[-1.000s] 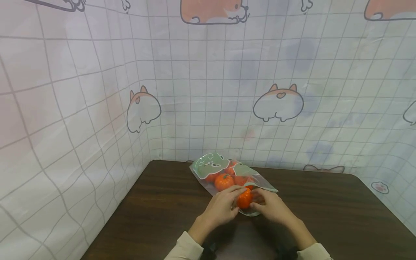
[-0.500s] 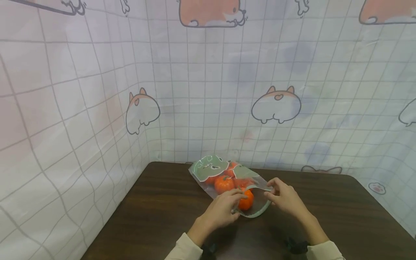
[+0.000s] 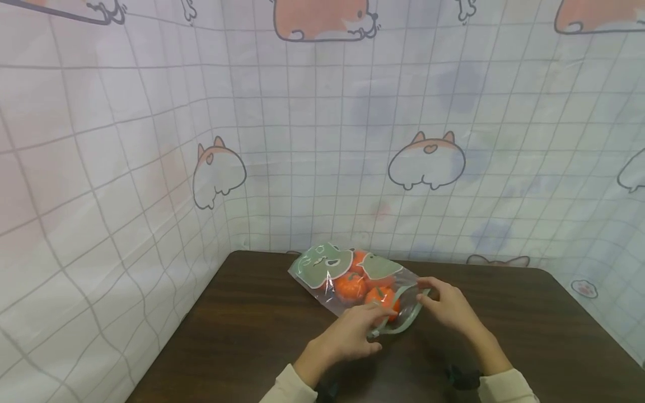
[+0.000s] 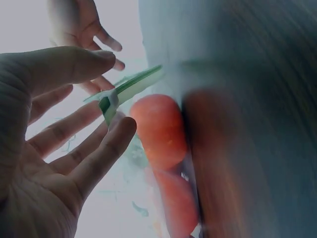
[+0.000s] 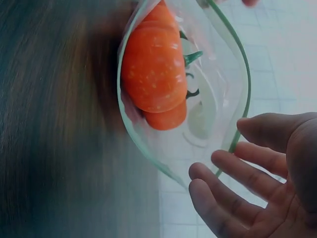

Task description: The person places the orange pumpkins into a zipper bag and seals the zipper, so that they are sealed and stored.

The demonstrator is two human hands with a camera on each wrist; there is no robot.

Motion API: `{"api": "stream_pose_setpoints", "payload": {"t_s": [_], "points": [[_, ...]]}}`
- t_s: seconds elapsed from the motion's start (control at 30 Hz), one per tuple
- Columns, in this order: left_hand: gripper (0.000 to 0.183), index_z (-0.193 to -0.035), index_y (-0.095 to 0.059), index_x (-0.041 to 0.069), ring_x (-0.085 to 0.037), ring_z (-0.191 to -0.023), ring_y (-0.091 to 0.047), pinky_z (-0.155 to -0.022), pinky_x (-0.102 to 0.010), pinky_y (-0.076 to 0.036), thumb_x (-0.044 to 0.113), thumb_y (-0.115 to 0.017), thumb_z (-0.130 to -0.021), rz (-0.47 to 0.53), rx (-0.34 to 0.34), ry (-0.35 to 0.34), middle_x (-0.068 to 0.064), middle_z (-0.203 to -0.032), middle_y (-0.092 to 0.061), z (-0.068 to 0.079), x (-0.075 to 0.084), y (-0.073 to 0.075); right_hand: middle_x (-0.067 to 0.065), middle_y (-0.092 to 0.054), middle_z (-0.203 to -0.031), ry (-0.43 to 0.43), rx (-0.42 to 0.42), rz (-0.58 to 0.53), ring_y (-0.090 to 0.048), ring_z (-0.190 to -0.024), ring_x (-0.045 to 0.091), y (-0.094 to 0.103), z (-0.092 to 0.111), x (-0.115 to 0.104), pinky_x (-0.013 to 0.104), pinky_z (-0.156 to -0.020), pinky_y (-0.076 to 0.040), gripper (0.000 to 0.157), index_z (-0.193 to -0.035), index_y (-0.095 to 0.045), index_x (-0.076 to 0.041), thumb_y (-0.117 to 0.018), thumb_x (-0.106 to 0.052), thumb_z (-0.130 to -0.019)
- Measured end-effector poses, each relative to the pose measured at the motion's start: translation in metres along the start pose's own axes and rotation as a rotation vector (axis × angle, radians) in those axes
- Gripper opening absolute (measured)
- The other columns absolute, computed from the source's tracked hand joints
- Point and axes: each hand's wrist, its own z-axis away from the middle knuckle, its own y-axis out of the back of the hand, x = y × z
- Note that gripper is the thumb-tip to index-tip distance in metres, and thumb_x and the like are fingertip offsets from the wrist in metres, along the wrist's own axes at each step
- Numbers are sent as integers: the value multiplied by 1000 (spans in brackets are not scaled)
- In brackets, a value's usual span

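Observation:
A clear slider zip bag (image 3: 314,268) with green printed patches lies on the table, its mouth toward me and gaping. Inside are several small orange pumpkins (image 5: 156,69) with green stems; one (image 3: 381,299) sits close to the mouth. My left hand (image 3: 347,334) is at the mouth's left corner, beside the pale slider (image 4: 111,100). Its fingers reach over the rim and its thumb stands apart. At the opposite corner, my right hand (image 3: 448,304) holds the green rim (image 5: 247,84) between thumb and index finger, the other fingers loosely bent.
The dark wooden table (image 3: 242,336) extends on both sides of the bag. Behind it and at the left hangs a white grid-patterned cloth (image 3: 322,184) with cartoon dogs.
My right hand has moved right from the front pumpkin to the bag's rim, and the mouth has widened. That pumpkin now sits slightly deeper. My left hand has shifted slightly forward over the rim.

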Motion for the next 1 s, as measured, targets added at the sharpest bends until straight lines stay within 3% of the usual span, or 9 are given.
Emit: {"api": "stream_pose_setpoints", "payload": {"t_s": [0.17, 0.3, 0.43, 0.63, 0.8, 1.0], "points": [[70, -143, -58, 26, -1, -98, -59, -87, -18, -50, 21, -86, -79, 7, -21, -40, 7, -123, -69, -2, 4, -6, 24, -64, -137, 6, 8, -6, -74, -99, 33, 1, 0, 4, 38, -70, -59, 46, -141, -56, -1, -66, -14, -98], [67, -143, -59, 25, 0, -100, -62, -93, -18, -50, 22, -84, -80, -13, -34, -74, 9, -125, -71, -2, 6, -7, 26, -58, -143, -8, -8, -17, -73, -104, 38, 0, 0, 7, 44, -74, -60, 52, -146, -50, -1, -64, -14, -98], [68, -144, -57, 26, -1, -96, -59, -88, -16, -49, 15, -79, -81, -25, -33, -89, 10, -124, -70, -1, 6, -4, 28, -54, -146, -22, -35, -26, -71, -106, 40, -1, 0, 8, 47, -77, -59, 55, -148, -46, 1, -63, -15, -99], [76, -142, -60, 30, -7, -94, -55, -76, -19, -46, 1, -71, -73, -199, 62, -57, 10, -122, -70, 1, 0, -2, 24, -70, -121, -17, -7, 23, -72, -96, 33, 2, 2, 5, 47, -77, -57, 38, -133, -59, 0, -64, -16, -98], [50, -120, -72, 31, -12, -95, -55, -76, -25, -45, 11, -77, -75, -376, 113, 11, 10, -111, -70, 4, -8, -7, 12, -74, -104, -33, -10, -23, -70, -87, 19, 8, 1, 0, 35, -70, -54, 31, -127, -63, -1, -64, -16, -99], [28, -101, -74, 30, -13, -97, -54, -77, -28, -42, 25, -83, -75, -457, 124, 48, 10, -103, -66, 1, -16, -15, 14, -74, -105, -7, -30, -33, -68, -83, 17, 16, 3, -10, 31, -64, -52, 33, -129, -63, -1, -64, -18, -100]]}}
